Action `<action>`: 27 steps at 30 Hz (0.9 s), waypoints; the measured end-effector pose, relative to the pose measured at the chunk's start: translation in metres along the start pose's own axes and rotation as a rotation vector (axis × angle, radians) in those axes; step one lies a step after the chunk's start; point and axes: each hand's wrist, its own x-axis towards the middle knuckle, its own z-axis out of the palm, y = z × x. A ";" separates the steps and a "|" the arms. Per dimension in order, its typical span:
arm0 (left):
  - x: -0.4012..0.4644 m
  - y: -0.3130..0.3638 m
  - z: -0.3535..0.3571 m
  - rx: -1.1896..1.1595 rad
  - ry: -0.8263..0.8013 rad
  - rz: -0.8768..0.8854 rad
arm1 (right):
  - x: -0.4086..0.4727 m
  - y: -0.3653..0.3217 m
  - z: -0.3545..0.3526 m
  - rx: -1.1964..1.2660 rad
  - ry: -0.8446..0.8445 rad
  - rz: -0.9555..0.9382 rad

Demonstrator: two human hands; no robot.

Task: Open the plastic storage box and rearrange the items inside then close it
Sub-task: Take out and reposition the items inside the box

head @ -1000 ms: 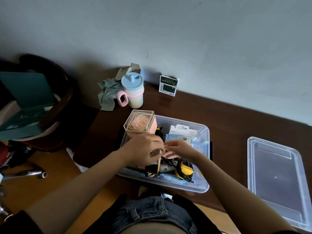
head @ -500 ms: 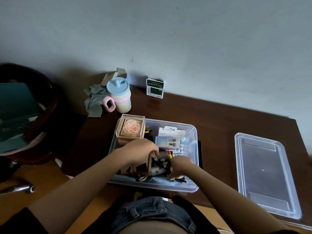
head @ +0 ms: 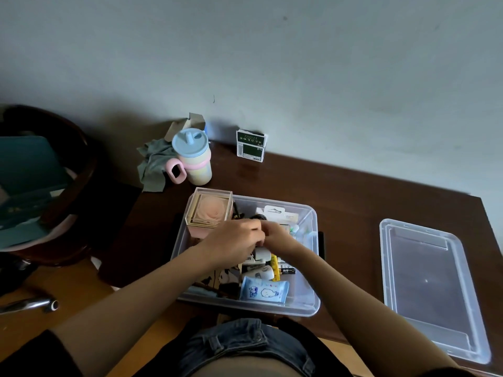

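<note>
Fingers (head: 254, 229) of both hands curled together mid-box, contents hidden; grip unclear. Lid (head: 430, 287) parked aside on counter (head: 340, 186), keeping storage box (head: 310, 306) accessible.

The storage box (head: 310, 303) and its lid (head: 430, 287) are clear, smooth plastic. They sit on a dark, glossy wooden table (head: 340, 186). A soft grey-green cloth (head: 152, 164) lies crumpled beside a matt pastel plastic cup (head: 194, 159).
</note>
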 end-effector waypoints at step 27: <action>0.039 -0.010 0.047 0.446 -0.490 0.197 | -0.009 0.063 0.037 -0.723 -0.022 0.249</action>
